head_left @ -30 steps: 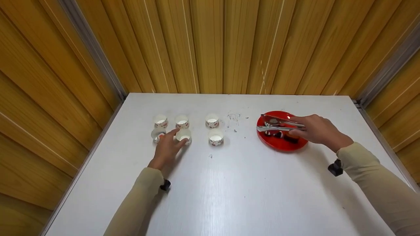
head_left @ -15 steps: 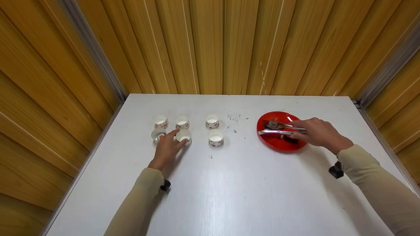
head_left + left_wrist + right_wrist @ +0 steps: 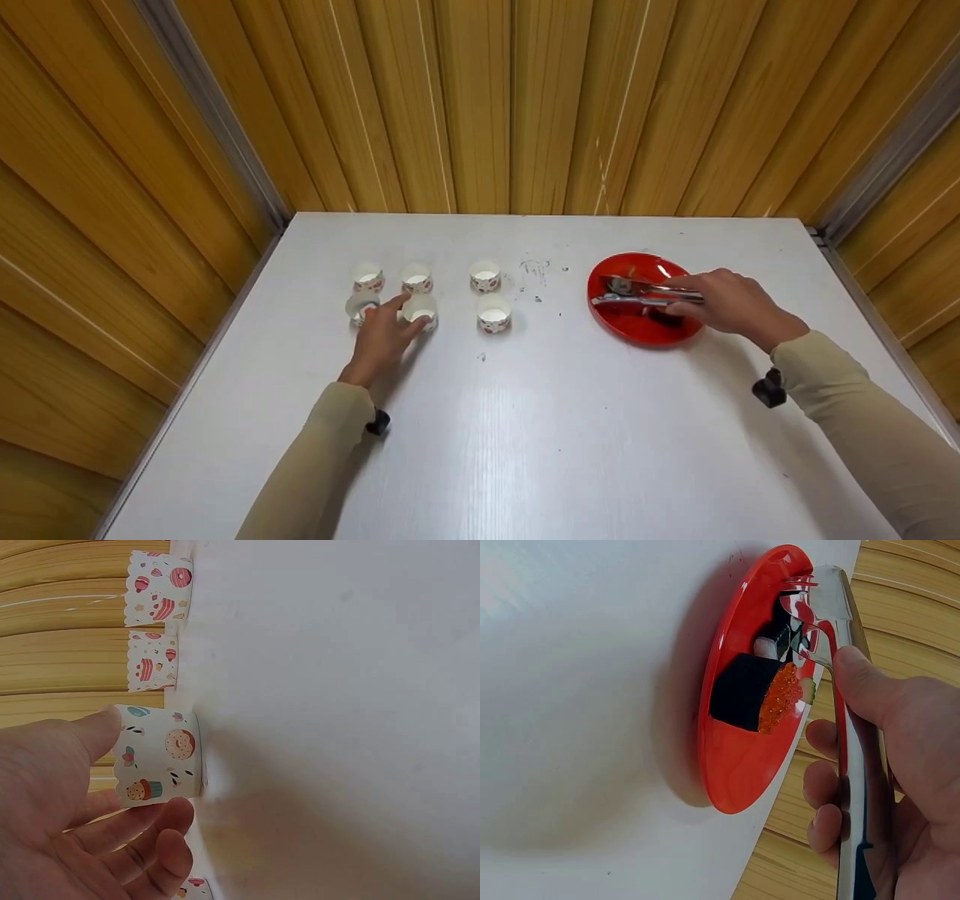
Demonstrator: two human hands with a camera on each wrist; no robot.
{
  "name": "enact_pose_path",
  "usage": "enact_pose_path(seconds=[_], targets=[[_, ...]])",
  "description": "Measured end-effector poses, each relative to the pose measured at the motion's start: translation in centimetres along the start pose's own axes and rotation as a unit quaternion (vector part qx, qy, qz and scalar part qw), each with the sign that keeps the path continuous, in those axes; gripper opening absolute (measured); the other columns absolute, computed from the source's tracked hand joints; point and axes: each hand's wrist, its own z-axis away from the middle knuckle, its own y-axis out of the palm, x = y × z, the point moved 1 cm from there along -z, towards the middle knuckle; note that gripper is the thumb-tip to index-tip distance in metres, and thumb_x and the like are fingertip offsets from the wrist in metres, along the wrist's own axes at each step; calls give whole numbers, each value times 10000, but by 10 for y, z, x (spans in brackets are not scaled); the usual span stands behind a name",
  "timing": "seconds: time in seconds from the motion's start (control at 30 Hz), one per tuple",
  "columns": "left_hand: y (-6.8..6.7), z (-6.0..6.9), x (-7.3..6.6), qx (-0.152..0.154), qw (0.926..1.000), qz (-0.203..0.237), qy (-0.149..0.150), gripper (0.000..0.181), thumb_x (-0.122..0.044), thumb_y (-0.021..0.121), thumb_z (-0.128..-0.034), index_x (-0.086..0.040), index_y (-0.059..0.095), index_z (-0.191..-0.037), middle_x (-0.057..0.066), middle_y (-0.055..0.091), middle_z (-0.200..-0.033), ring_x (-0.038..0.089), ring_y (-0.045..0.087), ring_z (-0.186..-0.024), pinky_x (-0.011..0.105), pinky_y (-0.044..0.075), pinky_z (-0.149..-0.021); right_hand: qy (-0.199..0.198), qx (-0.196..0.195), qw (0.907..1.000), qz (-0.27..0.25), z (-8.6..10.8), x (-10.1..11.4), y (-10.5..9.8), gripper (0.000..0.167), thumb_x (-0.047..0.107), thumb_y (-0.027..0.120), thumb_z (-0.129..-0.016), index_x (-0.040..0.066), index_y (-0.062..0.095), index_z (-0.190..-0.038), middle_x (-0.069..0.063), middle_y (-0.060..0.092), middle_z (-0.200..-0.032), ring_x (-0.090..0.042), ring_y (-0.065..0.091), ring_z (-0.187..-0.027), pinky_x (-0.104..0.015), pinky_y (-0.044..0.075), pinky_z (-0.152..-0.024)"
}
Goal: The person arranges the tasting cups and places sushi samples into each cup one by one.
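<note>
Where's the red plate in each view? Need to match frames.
Head: red plate right of centre, under the tongs.
Left wrist: not in it.
Right wrist: upper middle, tilted in the picture, tongs across its right edge.
Shared landmark: wood-panelled wall, top in head, left in left wrist, right in right wrist.

**Six patterned white paper cups, one round red plate**

One pair of silver metal tongs, one left hand, one right hand, two beige sleeves, two black wrist devices, one white table. At least two black-wrapped sushi pieces show.
</note>
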Motion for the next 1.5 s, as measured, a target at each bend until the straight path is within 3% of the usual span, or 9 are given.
enact_pose_path(seconds=[0.33,0.6,0.97,1.3,1.5], targets=[[-1,0,0,18,10000,85,44,644,-333,761,-947,5,547,-1451,208,624,-1381,354,580,-1282,510,438,-1079,-15,-80,10000,-50,-5,0,2,429,299,759,-945,133,695,-1336,-35,661,-929,-287,540,-871,-381,445,-644],[-1,-1,1,-41,9998,-126,139,632,-360,748,-954,-8,560,-1444,200,649,-1343,355,603,-1249,508,472,-1036,23,-136,9999,-87,-4,1,0,428,291,758,-947,142,697,-1343,-35,676,-928,-290,537,-868,-393,437,-657],[-1,0,2,-125,9998,-65,170,618,-340,764,-942,-2,578,-1426,204,665,-1314,357,614,-1225,511,464,-1039,51,-142,9997,-198,-5,-1,3,427,293,760,-945,146,699,-1341,-24,658,-894,-288,528,-870,-378,425,-638],[-1,0,2,-18,10000,-21,5,635,-343,762,-945,-18,557,-1450,193,649,-1345,342,593,-1261,504,443,-1072,85,-132,9997,-166,-6,-1,6,439,314,761,-943,156,696,-1348,-33,674,-932,-305,529,-901,-398,445,-668],[-2,0,3,-44,9999,2,129,634,-356,752,-951,-14,556,-1448,189,674,-1294,327,618,-1214,480,454,-1054,56,-155,9997,-160,-5,-1,6,435,321,759,-945,147,701,-1339,8,648,-845,-281,524,-858,-379,416,-648]])
